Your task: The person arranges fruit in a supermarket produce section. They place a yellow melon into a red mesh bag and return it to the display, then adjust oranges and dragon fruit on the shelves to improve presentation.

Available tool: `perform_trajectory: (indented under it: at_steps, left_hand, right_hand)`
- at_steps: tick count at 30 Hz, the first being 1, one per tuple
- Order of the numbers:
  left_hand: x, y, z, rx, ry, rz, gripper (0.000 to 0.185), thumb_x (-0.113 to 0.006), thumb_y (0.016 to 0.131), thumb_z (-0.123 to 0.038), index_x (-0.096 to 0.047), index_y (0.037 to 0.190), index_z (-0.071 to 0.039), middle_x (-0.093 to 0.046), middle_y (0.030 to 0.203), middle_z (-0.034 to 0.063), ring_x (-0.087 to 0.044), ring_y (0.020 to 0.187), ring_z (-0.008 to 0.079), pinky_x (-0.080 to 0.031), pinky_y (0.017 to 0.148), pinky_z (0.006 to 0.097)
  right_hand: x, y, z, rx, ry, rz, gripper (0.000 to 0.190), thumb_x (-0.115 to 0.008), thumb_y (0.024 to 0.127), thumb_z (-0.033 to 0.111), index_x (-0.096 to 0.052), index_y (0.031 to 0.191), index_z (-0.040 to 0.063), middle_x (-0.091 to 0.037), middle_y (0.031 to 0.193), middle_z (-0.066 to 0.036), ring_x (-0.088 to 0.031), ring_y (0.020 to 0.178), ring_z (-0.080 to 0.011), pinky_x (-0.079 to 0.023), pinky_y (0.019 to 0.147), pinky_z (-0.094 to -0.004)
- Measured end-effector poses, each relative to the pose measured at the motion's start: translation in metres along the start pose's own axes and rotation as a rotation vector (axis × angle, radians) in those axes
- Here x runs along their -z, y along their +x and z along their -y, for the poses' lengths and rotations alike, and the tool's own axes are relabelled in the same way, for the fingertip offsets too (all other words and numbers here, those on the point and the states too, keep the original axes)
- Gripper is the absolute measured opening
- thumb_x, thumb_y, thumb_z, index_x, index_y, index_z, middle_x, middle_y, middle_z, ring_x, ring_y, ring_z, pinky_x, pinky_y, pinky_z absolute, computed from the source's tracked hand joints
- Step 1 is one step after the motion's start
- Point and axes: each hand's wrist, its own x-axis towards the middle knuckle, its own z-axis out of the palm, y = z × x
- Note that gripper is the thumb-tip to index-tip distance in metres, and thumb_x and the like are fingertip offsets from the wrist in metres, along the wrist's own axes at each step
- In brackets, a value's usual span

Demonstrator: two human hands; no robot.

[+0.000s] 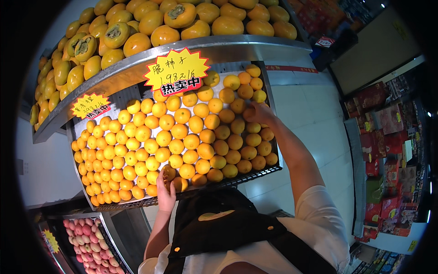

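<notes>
Rows of oranges [179, 131] cover a sloping display stand lined with pale sheets. At its front edge my left hand [166, 195] curls its fingers and thumb around an orange [169, 172] in the lowest rows. Far to the right, my right hand [261, 113] reaches over the side of the stand, its fingers closed on another orange [248, 114] near the upper right corner. That orange is partly hidden by the fingers. My right arm throws a shadow across the oranges beside it.
Above stands a metal-edged shelf [219, 48] heaped with persimmons [227, 25]. Two starburst price signs, a large one [178, 72] and a smaller one [90, 105], hang before the oranges. Apples [89, 239] fill a lower-left stand. Boxed goods [383, 171] line the right, beyond the tiled floor [304, 113].
</notes>
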Motion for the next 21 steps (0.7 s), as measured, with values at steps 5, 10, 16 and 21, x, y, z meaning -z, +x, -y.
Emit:
perform_trajectory:
  at_steps: [5, 10, 16, 21]
  left_hand:
    - [-0.007, 0.020, -0.014, 0.022, -0.029, -0.062, 0.054, -0.057, 0.091, 0.002, -0.038, 0.141, -0.004, -0.050, 0.126, 0.0173, -0.057, 0.104, 0.0288, -0.049, 0.091, 0.0369]
    - [-0.032, 0.008, -0.035, 0.021, -0.035, -0.132, 0.050, -0.057, 0.089, 0.002, -0.042, 0.137, -0.003, -0.051, 0.125, 0.0171, -0.059, 0.102, 0.0288, -0.049, 0.090, 0.0368]
    - [-0.051, -0.021, -0.042, 0.082, 0.040, -0.211, 0.046, -0.060, 0.088, 0.000, -0.047, 0.132, -0.002, -0.053, 0.117, 0.0178, -0.059, 0.102, 0.0305, -0.049, 0.090, 0.0373]
    - [-0.054, -0.032, -0.066, 0.134, -0.022, -0.284, 0.047, -0.060, 0.088, 0.002, -0.047, 0.133, -0.005, -0.049, 0.123, 0.0167, -0.062, 0.101, 0.0260, -0.054, 0.083, 0.0326]
  right_hand:
    - [0.045, 0.030, 0.005, -0.138, 0.231, 0.500, 0.057, -0.077, 0.076, 0.041, -0.064, 0.117, 0.003, -0.068, 0.106, -0.015, -0.069, 0.086, -0.0243, -0.057, 0.066, -0.0374]
    - [0.028, 0.044, -0.009, 0.275, 0.021, 0.189, 0.042, -0.073, 0.082, 0.031, -0.065, 0.114, 0.004, -0.068, 0.098, -0.017, -0.066, 0.092, -0.0321, -0.054, 0.079, -0.0430]
    - [0.020, 0.065, -0.001, 0.041, 0.169, -0.188, 0.058, -0.074, 0.078, 0.028, -0.053, 0.129, 0.009, -0.058, 0.121, -0.020, -0.058, 0.107, -0.0403, -0.050, 0.088, -0.0468]
    - [0.042, 0.084, 0.008, 0.009, 0.258, 0.116, 0.063, -0.082, 0.071, 0.023, -0.055, 0.127, 0.009, -0.064, 0.114, -0.016, -0.062, 0.106, -0.0292, -0.051, 0.089, -0.0416]
